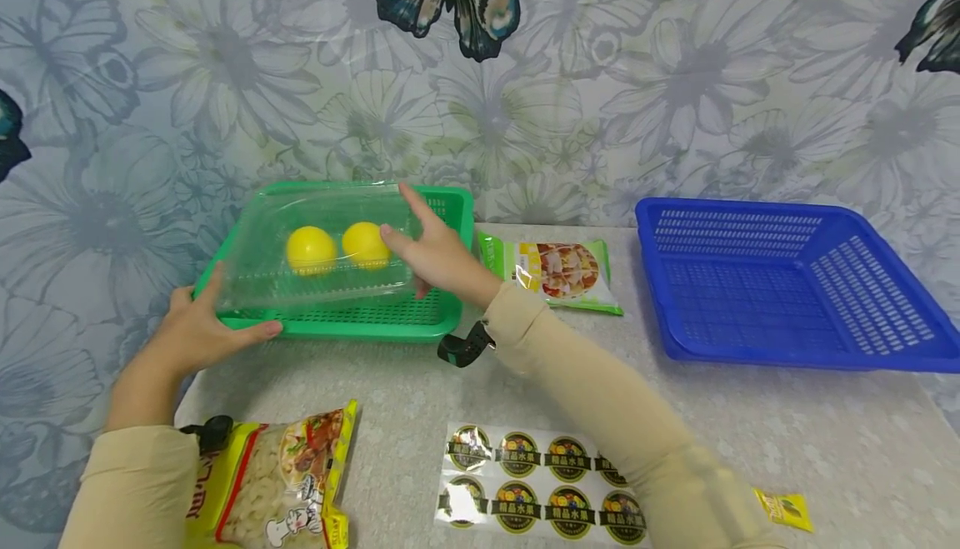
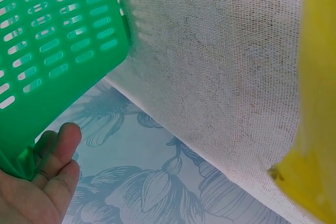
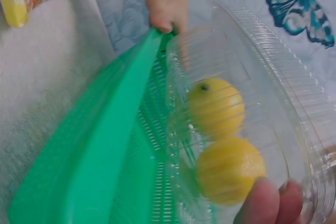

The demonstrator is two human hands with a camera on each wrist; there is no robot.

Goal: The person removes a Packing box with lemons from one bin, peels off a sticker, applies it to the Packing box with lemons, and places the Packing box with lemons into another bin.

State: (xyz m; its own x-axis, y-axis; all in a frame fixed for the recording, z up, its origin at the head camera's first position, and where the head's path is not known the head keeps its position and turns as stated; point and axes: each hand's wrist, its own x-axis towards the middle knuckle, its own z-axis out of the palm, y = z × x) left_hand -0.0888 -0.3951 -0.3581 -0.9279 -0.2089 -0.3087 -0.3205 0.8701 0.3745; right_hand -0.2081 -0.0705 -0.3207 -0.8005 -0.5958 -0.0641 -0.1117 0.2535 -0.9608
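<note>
My right hand point(image 1: 442, 257) grips the right end of a clear plastic box point(image 1: 255, 282), tilted over the green basket point(image 1: 360, 331). Two round yellow fruits, one point(image 1: 311, 250) left of the other point(image 1: 366, 245), show through its clear walls. In the right wrist view, fingertips point(image 3: 262, 203) lie by the nearer fruit point(image 3: 229, 170). My left hand point(image 1: 191, 332) holds the basket's front left corner, its thumb along the front rim. Fingers point(image 2: 64, 145) curl at the basket's corner point(image 2: 31, 124) in the left wrist view.
A blue basket point(image 1: 651, 282) stands at the right. Behind my right wrist lies a green-and-white food packet point(image 1: 562, 272). Nearer are a yellow bag of pale pieces point(image 1: 273, 474), a sheet of round black stickers point(image 1: 543, 482) and a small yellow packet point(image 1: 783, 509). A patterned wall point(image 1: 525, 116) rises behind.
</note>
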